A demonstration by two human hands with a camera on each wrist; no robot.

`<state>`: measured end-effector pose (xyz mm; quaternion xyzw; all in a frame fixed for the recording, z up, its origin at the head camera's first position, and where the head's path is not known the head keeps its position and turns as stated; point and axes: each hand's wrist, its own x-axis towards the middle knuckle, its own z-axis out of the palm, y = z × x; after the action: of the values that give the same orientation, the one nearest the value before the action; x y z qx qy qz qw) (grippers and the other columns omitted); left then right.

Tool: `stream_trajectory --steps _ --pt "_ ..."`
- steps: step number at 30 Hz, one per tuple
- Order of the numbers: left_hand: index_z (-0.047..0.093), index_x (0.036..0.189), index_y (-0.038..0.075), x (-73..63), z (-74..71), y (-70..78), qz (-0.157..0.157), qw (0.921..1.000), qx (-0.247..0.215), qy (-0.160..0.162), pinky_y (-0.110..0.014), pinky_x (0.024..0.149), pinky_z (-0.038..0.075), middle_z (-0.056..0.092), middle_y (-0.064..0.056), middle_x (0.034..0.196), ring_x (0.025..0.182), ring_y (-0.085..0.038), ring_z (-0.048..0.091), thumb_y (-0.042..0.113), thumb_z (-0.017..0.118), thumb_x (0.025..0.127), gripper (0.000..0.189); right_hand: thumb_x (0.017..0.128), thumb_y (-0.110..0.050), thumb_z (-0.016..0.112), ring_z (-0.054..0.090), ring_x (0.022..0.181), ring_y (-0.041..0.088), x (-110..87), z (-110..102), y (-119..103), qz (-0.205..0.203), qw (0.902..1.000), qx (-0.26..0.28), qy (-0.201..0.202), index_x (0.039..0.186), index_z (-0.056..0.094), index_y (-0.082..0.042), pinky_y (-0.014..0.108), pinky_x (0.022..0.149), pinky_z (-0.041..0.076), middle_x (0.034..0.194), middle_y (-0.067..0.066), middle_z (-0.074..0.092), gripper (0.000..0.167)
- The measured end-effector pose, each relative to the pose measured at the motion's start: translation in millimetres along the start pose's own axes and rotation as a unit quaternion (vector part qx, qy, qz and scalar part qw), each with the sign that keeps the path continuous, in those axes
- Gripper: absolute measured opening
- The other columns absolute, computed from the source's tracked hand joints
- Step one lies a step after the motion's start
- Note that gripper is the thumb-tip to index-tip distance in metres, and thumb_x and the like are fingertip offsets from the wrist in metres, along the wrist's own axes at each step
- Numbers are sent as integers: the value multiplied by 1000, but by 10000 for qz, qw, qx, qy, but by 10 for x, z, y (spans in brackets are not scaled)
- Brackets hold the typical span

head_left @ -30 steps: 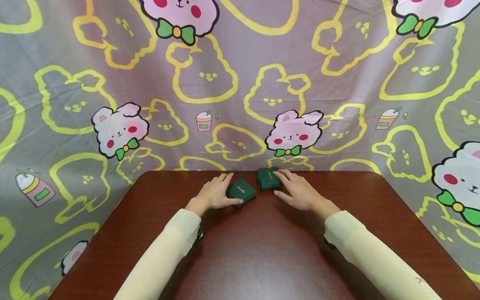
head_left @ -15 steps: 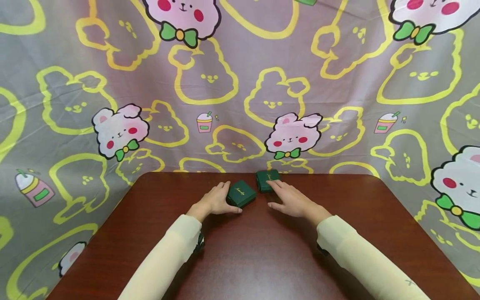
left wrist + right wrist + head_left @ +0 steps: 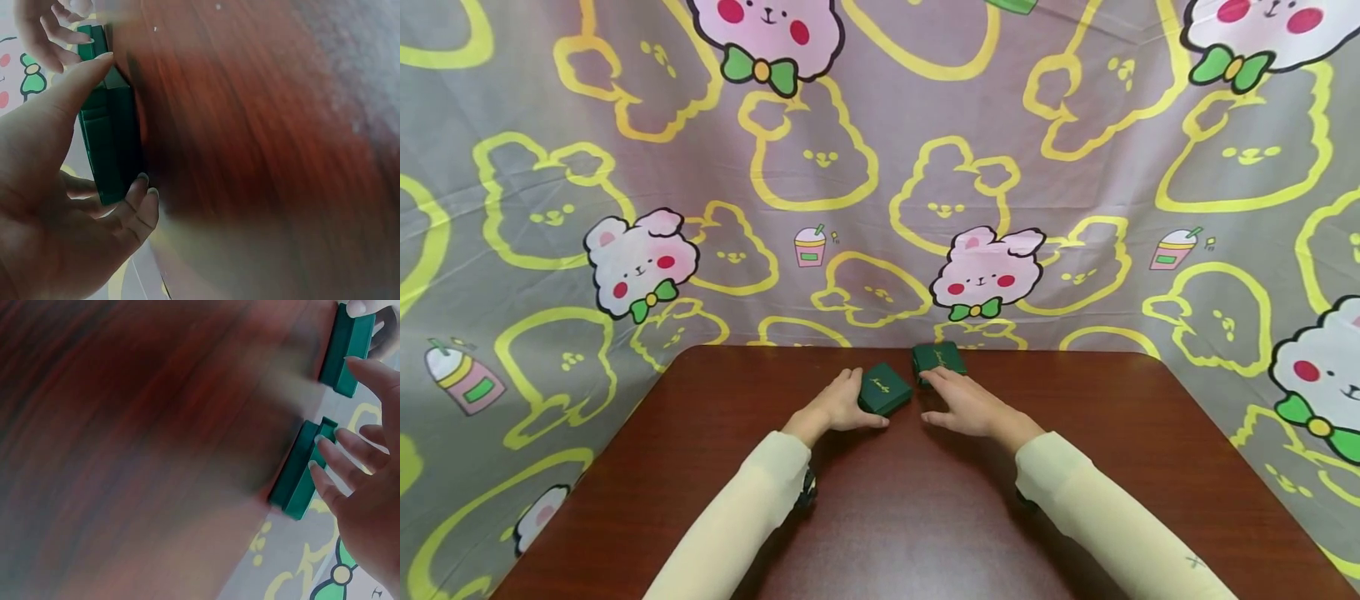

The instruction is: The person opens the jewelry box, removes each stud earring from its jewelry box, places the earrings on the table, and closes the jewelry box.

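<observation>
Two small dark green jewelry boxes with gold script lie near the table's far edge. My left hand (image 3: 835,402) grips the left jewelry box (image 3: 886,388), which sits at an angle; in the left wrist view its thumb lies by one end and its curled fingers (image 3: 140,200) touch the other. Slightly farther back is the right jewelry box (image 3: 942,357). My right hand (image 3: 970,404) hovers at its near side with loosely spread fingers, fingertips overlapping its edge. Seen from the right wrist, the right thumb (image 3: 375,375) points to the left box, above the right box (image 3: 303,469).
The brown wooden table (image 3: 895,508) has rounded far corners. Behind it and along both sides hangs a grey curtain (image 3: 865,125) printed with yellow outlines and pink cartoon animals. Both forearms reach in from the near side.
My right hand has slid left and toward me across the right box, nearing the left one. My left hand has shifted slightly nearer, while both boxes stay almost in place.
</observation>
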<state>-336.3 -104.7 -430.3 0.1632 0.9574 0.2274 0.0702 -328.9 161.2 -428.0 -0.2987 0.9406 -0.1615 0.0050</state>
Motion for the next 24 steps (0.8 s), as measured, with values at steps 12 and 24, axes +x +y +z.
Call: stream_trajectory --steps 12,24 --pt "35 149 -9 44 -33 81 57 9999 122 97 -45 97 48 49 -23 132 113 -32 55 33 88 79 97 94 -30 74 58 124 30 98 28 -68 -71 9988 478 12 150 43 2 49 103 46 137 15 57 71" --pt "30 153 -8 4 -55 43 135 9999 -44 36 -45 99 46 46 -24 139 119 -32 52 33 86 82 99 94 -30 75 59 123 30 126 44 -75 84 9975 688 -129 150 42 2 51 104 45 137 16 57 73"
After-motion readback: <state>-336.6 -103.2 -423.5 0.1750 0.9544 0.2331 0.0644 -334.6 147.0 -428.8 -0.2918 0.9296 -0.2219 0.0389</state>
